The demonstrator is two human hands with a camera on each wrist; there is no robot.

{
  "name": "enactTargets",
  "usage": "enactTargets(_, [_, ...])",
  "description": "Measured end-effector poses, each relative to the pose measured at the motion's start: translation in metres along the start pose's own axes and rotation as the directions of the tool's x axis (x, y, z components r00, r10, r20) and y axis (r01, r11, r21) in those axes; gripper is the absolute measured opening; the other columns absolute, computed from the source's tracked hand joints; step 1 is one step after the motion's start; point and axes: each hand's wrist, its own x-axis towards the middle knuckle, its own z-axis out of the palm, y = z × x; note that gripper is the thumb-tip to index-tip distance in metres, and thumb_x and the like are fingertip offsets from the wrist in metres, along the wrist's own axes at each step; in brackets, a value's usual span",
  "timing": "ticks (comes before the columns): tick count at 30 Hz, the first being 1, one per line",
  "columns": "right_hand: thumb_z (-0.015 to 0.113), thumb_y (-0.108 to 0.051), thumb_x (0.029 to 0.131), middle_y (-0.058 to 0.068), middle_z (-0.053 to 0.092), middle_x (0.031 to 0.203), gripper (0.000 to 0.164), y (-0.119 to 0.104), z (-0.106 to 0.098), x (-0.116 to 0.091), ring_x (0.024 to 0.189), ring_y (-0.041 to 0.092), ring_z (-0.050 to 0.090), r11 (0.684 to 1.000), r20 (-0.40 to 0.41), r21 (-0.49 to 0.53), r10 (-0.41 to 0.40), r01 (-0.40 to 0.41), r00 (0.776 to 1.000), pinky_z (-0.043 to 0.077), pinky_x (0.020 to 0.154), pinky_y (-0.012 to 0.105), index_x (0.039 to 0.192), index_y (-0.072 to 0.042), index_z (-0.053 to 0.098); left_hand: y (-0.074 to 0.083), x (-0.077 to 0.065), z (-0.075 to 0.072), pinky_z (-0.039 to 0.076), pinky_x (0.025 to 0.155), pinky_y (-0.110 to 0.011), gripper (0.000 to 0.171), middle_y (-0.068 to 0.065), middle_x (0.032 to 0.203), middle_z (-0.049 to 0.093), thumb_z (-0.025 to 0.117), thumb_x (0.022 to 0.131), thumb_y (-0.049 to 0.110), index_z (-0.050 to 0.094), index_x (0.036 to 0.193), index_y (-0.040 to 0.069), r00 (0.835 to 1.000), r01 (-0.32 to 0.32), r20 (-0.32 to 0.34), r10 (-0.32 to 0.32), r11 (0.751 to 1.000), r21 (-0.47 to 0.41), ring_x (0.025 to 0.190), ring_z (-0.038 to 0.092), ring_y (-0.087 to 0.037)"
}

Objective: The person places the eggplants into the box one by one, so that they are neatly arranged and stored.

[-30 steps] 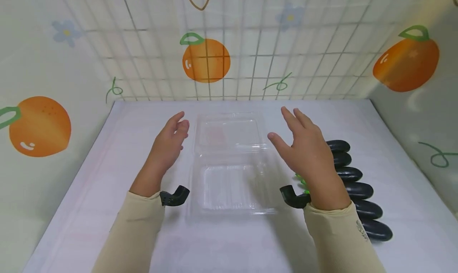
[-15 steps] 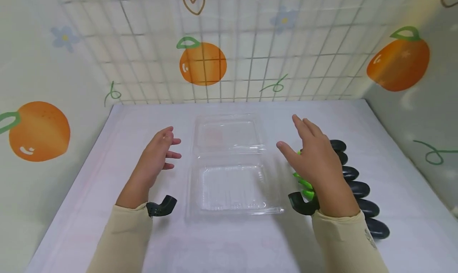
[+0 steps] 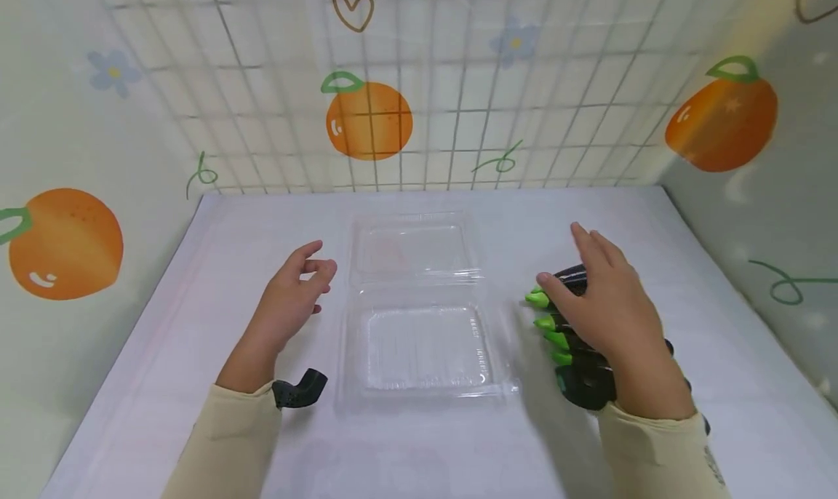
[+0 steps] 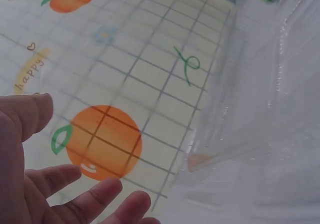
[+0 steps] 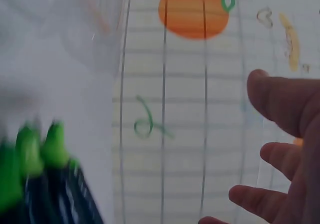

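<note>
Eggplants (image 3: 573,278) lie beneath the loosely spread right hand (image 3: 609,310); the clear container (image 3: 425,346) sits between it and the empty, loose-fingered left hand (image 3: 288,295). Apparently the picking step: next calls for gripping one.

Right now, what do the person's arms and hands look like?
The left hand and right hand are bare, without gloves. The left sleeve and right sleeve are beige, the right bearing a small dark marking; a bent black piece sits at each wrist.

Booth-like work spot, exact type unclear: white tbl (image 3: 406,452) w/ orange-print sheeting (image 3: 275,121) on 3 sides.
</note>
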Motion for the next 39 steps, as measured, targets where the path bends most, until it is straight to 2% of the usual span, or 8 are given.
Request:
enactTargets(5, [0.05,-0.061,0.098,0.03,0.001,0.166,0.095,0.054,-0.011,-0.023,0.145,0.059,0.016,0.996,-0.019,-0.001,0.084,-0.084,0.996,0.027,0.099,0.082,0.164,-0.016,-0.003,-0.015,0.0,0.008,0.058,0.09,-0.038,0.066,-0.003,0.143,0.053,0.057,0.101,0.047,0.03,0.159,0.033,0.997,0.039,0.065,-0.035,0.998,-0.059,0.124,0.059,-0.027])
enactTargets(11, [0.054,-0.059,0.097,0.032,0.003,0.165,0.098,0.083,-0.01,-0.039,0.146,0.058,0.014,0.985,-0.022,0.01,0.171,-0.171,0.985,0.026,0.098,0.083,0.164,-0.013,-0.001,-0.028,-0.004,0.01,0.058,0.085,-0.036,0.066,-0.008,0.144,0.05,0.059,0.101,0.042,0.03,0.159,0.031,0.99,0.104,0.11,-0.092,0.989,-0.105,0.125,0.059,-0.03])
enactTargets(23, [0.06,-0.056,0.096,0.04,0.023,0.154,0.091,0.112,-0.001,-0.064,0.131,0.059,0.034,0.992,-0.031,-0.077,0.096,-0.098,0.995,0.035,0.09,0.08,0.161,-0.005,0.02,-0.049,-0.014,0.024,0.059,0.071,-0.031,0.069,-0.008,0.136,0.055,0.064,0.098,0.04,0.032,0.158,0.031,0.984,0.136,0.122,-0.128,0.989,-0.064,0.1,0.064,-0.025])
enactTargets(27, [0.066,-0.053,0.094,0.038,0.037,0.141,0.081,0.119,-0.003,-0.074,0.108,0.051,0.048,0.994,-0.01,-0.066,0.084,-0.085,0.996,0.05,0.074,0.064,0.15,0.0,0.042,-0.052,-0.015,0.026,0.059,0.07,-0.032,0.07,-0.009,0.13,0.055,0.066,0.097,0.039,0.033,0.158,0.031,0.983,0.135,0.132,-0.125,0.988,-0.07,0.095,0.065,-0.024])
enactTargets(31, [0.075,-0.05,0.088,0.031,0.049,0.127,0.066,0.128,-0.005,-0.085,0.103,0.043,0.052,0.997,-0.012,-0.054,0.057,-0.058,0.998,0.055,0.063,0.039,0.129,0.001,0.061,-0.052,-0.016,0.029,0.059,0.069,-0.033,0.071,-0.009,0.124,0.054,0.068,0.096,0.037,0.033,0.158,0.03,0.981,0.136,0.151,-0.123,0.987,-0.082,0.094,0.066,-0.022])
enactTargets(34, [0.079,-0.047,0.086,0.027,0.053,0.123,0.059,0.135,-0.001,-0.095,0.108,0.042,0.049,0.998,-0.011,-0.037,0.045,-0.045,0.999,0.058,0.064,0.034,0.119,0.0,0.066,-0.051,-0.015,0.032,0.059,0.068,-0.032,0.071,-0.009,0.121,0.054,0.069,0.095,0.034,0.034,0.157,0.031,0.981,0.12,0.158,-0.108,0.99,-0.071,0.091,0.066,-0.022])
enactTargets(37, [0.08,-0.045,0.085,0.025,0.053,0.125,0.055,0.138,0.006,-0.104,0.111,0.042,0.048,0.999,0.002,-0.021,0.039,-0.039,0.999,0.059,0.069,0.045,0.118,-0.002,0.067,-0.05,-0.014,0.035,0.057,0.066,-0.032,0.072,-0.008,0.121,0.054,0.071,0.094,0.032,0.035,0.157,0.031,0.983,0.109,0.157,-0.099,0.992,-0.057,0.084,0.065,-0.021])
enactTargets(39, [0.081,-0.042,0.084,0.023,0.054,0.125,0.052,0.141,0.012,-0.109,0.111,0.04,0.049,1.0,-0.002,-0.015,0.021,-0.021,1.0,0.059,0.067,0.041,0.117,-0.004,0.068,-0.05,-0.014,0.036,0.057,0.065,-0.031,0.073,-0.008,0.121,0.054,0.072,0.093,0.031,0.035,0.157,0.031,0.982,0.113,0.158,-0.103,0.992,-0.054,0.077,0.064,-0.022])
